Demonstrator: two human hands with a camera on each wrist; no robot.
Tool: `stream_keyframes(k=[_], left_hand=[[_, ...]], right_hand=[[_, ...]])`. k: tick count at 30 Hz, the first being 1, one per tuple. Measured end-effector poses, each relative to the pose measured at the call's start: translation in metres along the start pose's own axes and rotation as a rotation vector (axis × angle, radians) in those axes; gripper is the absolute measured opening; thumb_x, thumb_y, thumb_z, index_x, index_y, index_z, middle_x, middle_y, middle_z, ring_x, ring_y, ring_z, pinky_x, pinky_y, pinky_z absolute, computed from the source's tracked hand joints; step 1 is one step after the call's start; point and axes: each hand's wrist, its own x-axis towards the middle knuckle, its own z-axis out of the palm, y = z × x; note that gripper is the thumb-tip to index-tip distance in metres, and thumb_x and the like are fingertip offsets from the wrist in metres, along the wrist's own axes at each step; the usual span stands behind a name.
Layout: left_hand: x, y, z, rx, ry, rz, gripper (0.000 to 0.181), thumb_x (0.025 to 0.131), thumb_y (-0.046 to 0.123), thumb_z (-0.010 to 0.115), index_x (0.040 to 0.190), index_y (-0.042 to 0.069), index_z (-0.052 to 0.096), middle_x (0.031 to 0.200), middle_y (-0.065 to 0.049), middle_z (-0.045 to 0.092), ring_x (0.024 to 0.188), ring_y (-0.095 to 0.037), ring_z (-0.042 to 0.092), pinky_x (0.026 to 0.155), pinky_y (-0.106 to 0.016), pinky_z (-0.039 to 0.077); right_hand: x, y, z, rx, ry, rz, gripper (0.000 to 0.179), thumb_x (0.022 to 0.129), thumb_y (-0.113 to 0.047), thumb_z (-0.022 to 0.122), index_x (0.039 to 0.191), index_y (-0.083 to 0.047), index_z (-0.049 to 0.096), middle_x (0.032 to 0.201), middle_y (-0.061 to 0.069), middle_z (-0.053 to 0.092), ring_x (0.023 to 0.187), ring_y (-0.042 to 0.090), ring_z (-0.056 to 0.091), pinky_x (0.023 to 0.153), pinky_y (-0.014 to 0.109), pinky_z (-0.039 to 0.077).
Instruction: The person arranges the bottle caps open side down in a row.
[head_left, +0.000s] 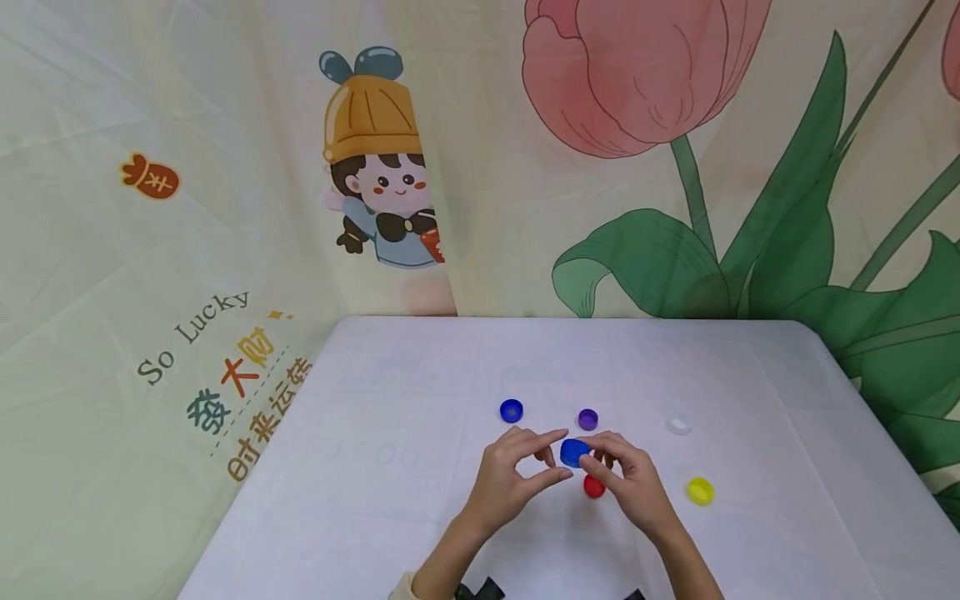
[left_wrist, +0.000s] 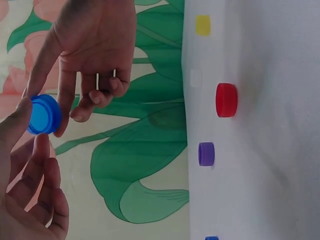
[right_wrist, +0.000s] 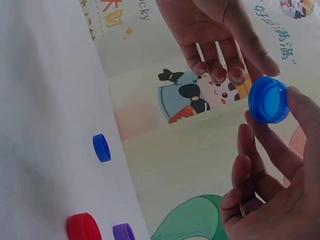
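A blue bottle cap [head_left: 574, 452] is held off the table, pinched between the thumb and index finger of my right hand [head_left: 633, 483]. Its hollow inside shows in the left wrist view, where the cap [left_wrist: 45, 115] is tilted. My left hand [head_left: 501, 479] is just left of it, thumb and index finger spread to either side of the cap; whether a fingertip touches it I cannot tell. On the table beneath the hands lies a red cap [head_left: 594, 487], partly covered by the right thumb. Just beyond the hands sits a purple cap [head_left: 588, 419].
Another blue cap [head_left: 512, 411] lies at the back left of the white table [head_left: 360, 500]. To the right are a pale, see-through cap [head_left: 678, 425] and a yellow cap [head_left: 701, 492]. A printed cloth [head_left: 487, 208] hangs behind the table's far edge.
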Motion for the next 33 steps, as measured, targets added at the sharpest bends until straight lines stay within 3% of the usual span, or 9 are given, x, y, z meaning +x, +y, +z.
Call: stream_keyframes(k=[3,8,15,26,33], left_hand=[[-0.001,0.001,0.001,-0.004,0.018,-0.033,0.039,0.074,0.024,0.078,0.110,0.011,0.068,0.072,0.008,0.058,0.074,-0.009,0.053,0.066,-0.020,0.044],[-0.001,0.001,0.003,-0.017,0.052,-0.036,0.034,0.074,0.020,0.078,0.107,0.012,0.069,0.071,0.007,0.058,0.072,-0.013,0.054,0.066,-0.020,0.044],[-0.003,-0.003,0.004,-0.009,0.045,-0.056,0.030,0.077,0.025,0.075,0.105,0.016,0.071,0.070,0.011,0.055,0.072,-0.006,0.051,0.064,-0.020,0.043],[-0.004,-0.006,0.004,0.001,0.063,-0.058,0.030,0.074,0.021,0.078,0.103,0.013,0.071,0.069,0.010,0.056,0.071,-0.010,0.052,0.064,-0.020,0.043],[-0.008,-0.014,-0.005,0.032,0.060,-0.080,0.030,0.075,0.022,0.077,0.103,0.014,0.071,0.069,0.011,0.056,0.071,-0.012,0.052,0.065,-0.021,0.042]], right_hand=[[0.000,-0.006,0.001,-0.020,0.021,-0.017,0.025,0.083,-0.007,0.067,0.108,-0.009,0.067,0.084,0.000,0.059,0.081,0.020,0.048,0.069,0.030,0.039],[-0.002,-0.023,0.001,-0.042,0.027,-0.076,0.032,0.079,-0.002,0.071,0.110,-0.003,0.066,0.083,0.004,0.059,0.079,0.023,0.046,0.068,0.031,0.037],[-0.002,-0.027,0.003,-0.073,0.043,-0.102,0.034,0.076,-0.003,0.073,0.109,-0.004,0.067,0.083,0.000,0.060,0.078,0.021,0.047,0.066,0.036,0.037],[0.000,-0.020,0.005,-0.090,0.058,-0.121,0.033,0.075,-0.002,0.074,0.108,-0.003,0.067,0.085,0.000,0.062,0.079,0.023,0.048,0.065,0.032,0.037],[0.008,0.007,0.017,-0.205,0.072,-0.126,0.035,0.076,-0.020,0.076,0.110,-0.021,0.068,0.086,-0.010,0.061,0.081,0.013,0.048,0.066,0.026,0.040]])
